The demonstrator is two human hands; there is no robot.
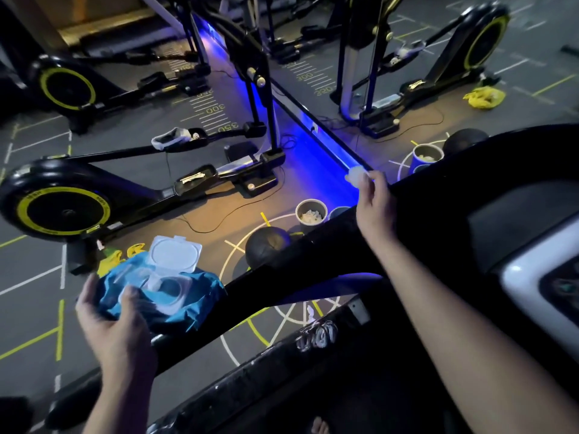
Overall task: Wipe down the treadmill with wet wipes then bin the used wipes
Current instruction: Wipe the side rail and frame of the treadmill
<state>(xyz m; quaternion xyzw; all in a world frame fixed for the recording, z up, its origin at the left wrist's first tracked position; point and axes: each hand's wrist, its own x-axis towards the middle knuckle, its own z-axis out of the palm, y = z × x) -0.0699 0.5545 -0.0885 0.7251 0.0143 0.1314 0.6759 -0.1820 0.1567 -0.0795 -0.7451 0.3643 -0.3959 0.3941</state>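
Note:
My left hand [108,317] grips a blue pack of wet wipes [163,289] with its white flip lid standing open, held just left of the treadmill's black handrail [316,255]. My right hand [374,198] reaches out past the rail and pinches a small crumpled white wipe [355,175] at its fingertips, above the floor. Below and left of that hand stands a round bin [311,213] on the floor with several white wipes inside. The treadmill console [539,277] shows at the right edge.
A mirror wall with a blue light strip [316,151] runs diagonally through the room and reflects the bin [427,155]. Black and yellow exercise bikes [62,211] stand on the left. A dark ball [266,249] lies beside the bin. A yellow bag [484,97] appears in the mirror.

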